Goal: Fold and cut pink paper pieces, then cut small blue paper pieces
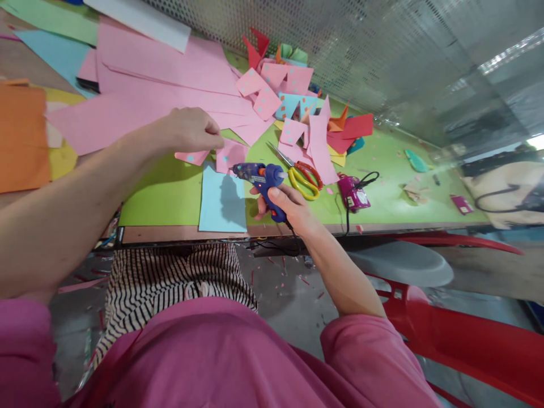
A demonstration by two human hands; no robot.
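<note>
Perforated metal sheeting [340, 34] closes off the far side of the surface [170, 233], which is covered corner to corner with coloured paper. The left hand [189, 129] has its fingers pinched shut on a small pink piece [229, 154] dotted with blue, held just above a light blue sheet [221, 201] near the front edge. The right hand [293, 207] is wrapped tight around the grip of a blue glue gun [261, 177], whose nozzle points at that piece from just beside it; whether the tip touches the paper cannot be told.

The work looks well underway. A heap of dotted pink pieces [276, 85] already lies at the back, while large plain pink sheets [148, 85] lie uncut to the left, so a good deal seems left.

Open room is scarce. Scissors [302, 175] lie just behind the gun, and a small magenta device [355, 195] with a black cord sits to the right. The barest stretch is the green paper [165, 195] under the left forearm. The gun's cord drops over the front edge, and a red chair [467, 340] stands close on the right.
</note>
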